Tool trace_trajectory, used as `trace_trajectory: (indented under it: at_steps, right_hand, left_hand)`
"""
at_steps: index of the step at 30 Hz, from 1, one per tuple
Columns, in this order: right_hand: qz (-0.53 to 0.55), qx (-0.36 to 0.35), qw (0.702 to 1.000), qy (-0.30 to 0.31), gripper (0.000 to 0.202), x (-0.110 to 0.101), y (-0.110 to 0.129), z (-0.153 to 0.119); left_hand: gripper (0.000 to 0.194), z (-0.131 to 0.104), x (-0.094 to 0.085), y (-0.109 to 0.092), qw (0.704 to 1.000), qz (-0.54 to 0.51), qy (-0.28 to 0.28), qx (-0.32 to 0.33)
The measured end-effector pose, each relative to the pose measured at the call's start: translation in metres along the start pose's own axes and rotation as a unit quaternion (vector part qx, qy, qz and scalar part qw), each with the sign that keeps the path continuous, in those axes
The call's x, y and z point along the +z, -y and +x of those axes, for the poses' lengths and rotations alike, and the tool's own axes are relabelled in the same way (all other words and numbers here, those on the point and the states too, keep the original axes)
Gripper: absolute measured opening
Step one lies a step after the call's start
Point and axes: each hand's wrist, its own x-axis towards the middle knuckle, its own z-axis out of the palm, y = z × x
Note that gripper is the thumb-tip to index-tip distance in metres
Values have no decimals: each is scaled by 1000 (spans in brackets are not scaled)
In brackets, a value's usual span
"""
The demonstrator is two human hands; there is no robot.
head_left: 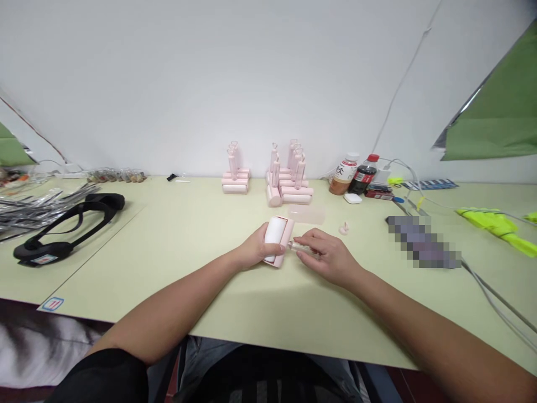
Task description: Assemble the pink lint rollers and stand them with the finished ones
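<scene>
In my left hand [254, 249] is a pink lint roller [289, 230] with a white roll, its fingers and thumb wrapped round the head. My right hand [327, 254] pinches a short clear handle piece [298, 246] that meets the side of the roller head; whether it is fully seated I cannot tell. Just behind the hands lies a flat translucent pink cover [306, 214]. To the right of my right hand is a small pink ring-shaped part [344, 228]. Several finished-looking pink lint rollers [297, 193] stand with handles up near the wall, with another group [235, 186] to their left.
At back right stand a brown drink bottle [343, 174] and a cola bottle [364, 176], with a white case [353, 198] in front. A blurred phone-like object [423, 242] lies at right with cables. On the left are a black headset [69, 229] and silvery strips [37, 204].
</scene>
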Motion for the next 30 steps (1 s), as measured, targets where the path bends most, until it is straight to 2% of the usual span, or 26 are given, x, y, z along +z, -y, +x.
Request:
trace_trajectory:
  at_steps: [6,9,12,14,17,19,21,24,27,29,30]
  right_hand:
    - [70,-4,995,-72,38,7,4,-4]
    - [109,13,990,-92,38,7,0,0]
    - [108,91,979,-145,33,-1,-18,9]
    - [24,176,965,-195,31,-12,-39,14]
    - [-132,290,935,-158,35,-31,-75,12]
    - [-173,348,916,-99,39,-39,-93,8]
    - [-171,362,915,-54,30,-41,-102,5]
    - [-133,333,933,-24,11,-36,-98,5]
    - [-65,315,947,-14,14,-28,-80,8]
    - [85,323,942,-37,21,-24,-67,10]
    - [183,325,926,-56,27,-22,-60,11]
  left_hand:
    - [55,-2,8,-3,1000,-20,19,7]
    - [57,-1,10,0,1000,2,-3,19]
    - [54,0,11,5,995,61,-72,19]
    - [52,1,12,8,992,76,-104,9]
    - [49,1,10,6,989,49,-140,-2]
    - [48,3,6,4,986,23,-168,-4]
    - [48,4,0,3,982,-5,-191,-4]
    - [48,8,-7,3,978,-36,-208,2]
    - [48,10,-10,6,977,-51,-209,4]
    - [48,11,-11,7,976,-57,-209,5]
    - [47,11,-11,7,976,-61,-208,6]
